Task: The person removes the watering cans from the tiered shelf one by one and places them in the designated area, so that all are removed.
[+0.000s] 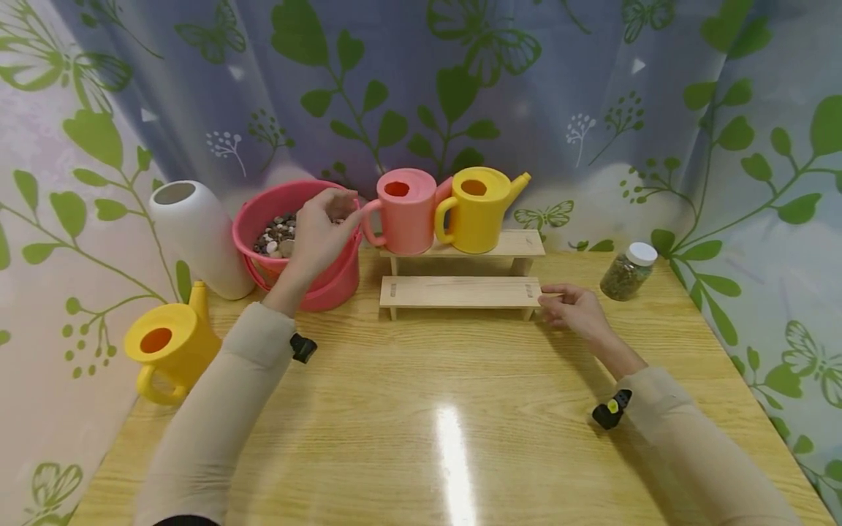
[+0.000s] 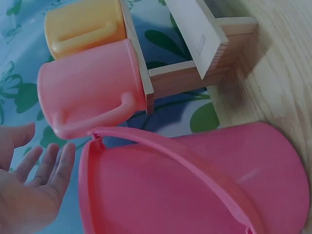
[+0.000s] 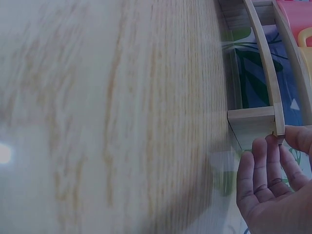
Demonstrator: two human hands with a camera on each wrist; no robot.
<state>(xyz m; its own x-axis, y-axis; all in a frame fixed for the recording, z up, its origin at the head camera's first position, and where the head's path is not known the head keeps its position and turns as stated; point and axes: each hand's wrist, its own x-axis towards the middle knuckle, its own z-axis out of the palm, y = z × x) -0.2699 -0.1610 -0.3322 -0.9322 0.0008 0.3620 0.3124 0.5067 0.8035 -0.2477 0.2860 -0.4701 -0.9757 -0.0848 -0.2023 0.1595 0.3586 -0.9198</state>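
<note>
My left hand (image 1: 321, 232) is raised over the rim of a pink bucket (image 1: 335, 281), fingers extended towards the handle of a pink watering can (image 1: 409, 219). In the left wrist view a gap shows between the fingertips (image 2: 67, 151) and that handle. The pink can stands on the upper step of a two-step wooden stand (image 1: 454, 292), beside a yellow watering can (image 1: 479, 223). My right hand (image 1: 577, 313) pinches the right end of the lower step; the right wrist view shows the thumb on one side of the board and fingers on the other.
Pebbles (image 1: 279, 235) lie inside the bucket. To its left are a white vase (image 1: 197, 237) and a second yellow watering can (image 1: 174, 347). A white-lidded jar (image 1: 628, 272) stands right of the stand on the wooden table (image 1: 368, 409). A patterned curtain (image 1: 408, 88) hangs behind.
</note>
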